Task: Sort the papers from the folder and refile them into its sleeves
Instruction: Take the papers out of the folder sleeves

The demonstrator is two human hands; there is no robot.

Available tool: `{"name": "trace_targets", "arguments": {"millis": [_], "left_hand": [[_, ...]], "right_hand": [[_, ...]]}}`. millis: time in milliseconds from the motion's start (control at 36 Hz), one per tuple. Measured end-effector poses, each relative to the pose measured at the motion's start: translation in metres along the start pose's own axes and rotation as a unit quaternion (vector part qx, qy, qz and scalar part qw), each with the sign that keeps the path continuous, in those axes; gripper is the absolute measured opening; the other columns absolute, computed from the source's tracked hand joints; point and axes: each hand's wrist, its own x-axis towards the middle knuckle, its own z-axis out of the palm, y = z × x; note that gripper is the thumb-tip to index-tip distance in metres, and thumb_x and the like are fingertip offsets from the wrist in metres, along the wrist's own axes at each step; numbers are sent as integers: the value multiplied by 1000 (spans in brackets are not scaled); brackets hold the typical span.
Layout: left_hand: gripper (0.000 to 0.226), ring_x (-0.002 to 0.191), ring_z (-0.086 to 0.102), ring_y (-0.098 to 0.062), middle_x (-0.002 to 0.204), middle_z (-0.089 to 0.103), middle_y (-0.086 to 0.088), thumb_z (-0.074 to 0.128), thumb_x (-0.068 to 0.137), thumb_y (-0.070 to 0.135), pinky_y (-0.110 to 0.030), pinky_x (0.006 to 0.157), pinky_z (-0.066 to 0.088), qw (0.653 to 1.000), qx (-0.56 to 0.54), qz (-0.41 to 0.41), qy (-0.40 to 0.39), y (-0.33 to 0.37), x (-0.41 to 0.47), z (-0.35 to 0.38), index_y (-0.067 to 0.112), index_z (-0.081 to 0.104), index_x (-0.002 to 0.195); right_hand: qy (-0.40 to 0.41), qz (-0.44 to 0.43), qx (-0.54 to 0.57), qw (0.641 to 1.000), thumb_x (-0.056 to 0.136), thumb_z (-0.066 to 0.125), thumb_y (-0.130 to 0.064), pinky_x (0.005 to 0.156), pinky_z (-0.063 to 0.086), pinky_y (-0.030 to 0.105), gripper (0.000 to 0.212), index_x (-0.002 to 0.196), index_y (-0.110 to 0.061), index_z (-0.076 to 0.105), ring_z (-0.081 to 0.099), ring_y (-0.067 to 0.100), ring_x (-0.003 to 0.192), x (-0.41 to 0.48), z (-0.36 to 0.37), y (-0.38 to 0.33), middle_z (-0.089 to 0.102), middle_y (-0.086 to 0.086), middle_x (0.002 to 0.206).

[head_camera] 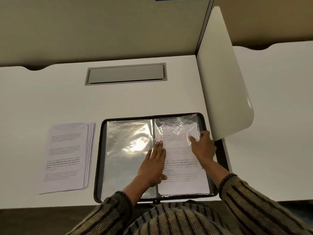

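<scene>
Sheet: the printed sheet [183,160] lies on the folder's right half, its top under a clear sleeve [177,126].
Folder: the folder [100,158] is spread flat at the counter's [50,99] near edge.
Left grip: the left hand [153,164] is flat with straight fingers, pressing the sheet's left edge by the spine.
Right grip: the right hand [202,148] is at the sheet's upper right; pinching or not, cannot tell.
Stack: the paper stack [67,158] sits just left of the folder.

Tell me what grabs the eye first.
The open folder at the near edge of the desk, its plastic sleeves glaring. Both hands rest on its right page: left hand flat by the spine, right hand at the outer edge, over a printed sheet. A stack of papers lies left of it.
</scene>
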Motion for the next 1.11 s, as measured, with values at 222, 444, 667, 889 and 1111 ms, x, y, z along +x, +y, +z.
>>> {"name": "trace_targets", "arguments": {"millis": [222, 444, 667, 889, 1111], "left_hand": [[124, 157, -31, -35, 166, -39, -18, 76, 91, 52, -53, 133, 2, 1000, 11, -4, -1, 4, 0, -3, 4, -9, 166], [101, 163, -12, -27, 176, -17, -8, 70, 94, 57, -48, 133, 8, 994, -101, -44, 5, 8, 7, -19, 8, 17, 166], [58, 87, 70, -16, 88, 77, 4, 60, 97, 69, -36, 82, 55, 853, -422, -240, 189, 10, 40, -65, 13, 76, 90], [59, 68, 74, -25, 90, 81, -16, 69, 99, 53, -29, 57, 54, 634, -703, -314, 77, 9, 66, -113, -5, 74, 106], [33, 62, 70, -19, 87, 78, -14, 70, 103, 31, -25, 54, 56, 557, -754, -337, 89, 22, 71, -116, -2, 74, 102]], "right_hand": [[3, -55, 121, 991, 99, 71, -28, 84, 59, 45, 25, 120, -19, 62, 69, 22, 92, 31, -14, -33, 71, -5, 95], [-54, -131, 103, 985, 90, 78, -13, 78, 61, 35, 10, 94, -23, 78, 69, 8, 85, 46, -21, -50, 74, -11, 91], [-156, -140, 68, 976, 71, 97, -12, 66, 54, 27, 35, 93, -21, 70, 68, 10, 72, 31, -24, -44, 72, -1, 78], [-219, -177, 69, 957, 70, 96, -12, 66, 54, 28, 48, 103, -27, 65, 66, 6, 66, 29, -35, -44, 69, -2, 75], [-276, -174, 41, 944, 73, 95, -28, 71, 59, 40, 48, 110, -29, 64, 71, 18, 74, 49, -45, -60, 74, 5, 82]]}}
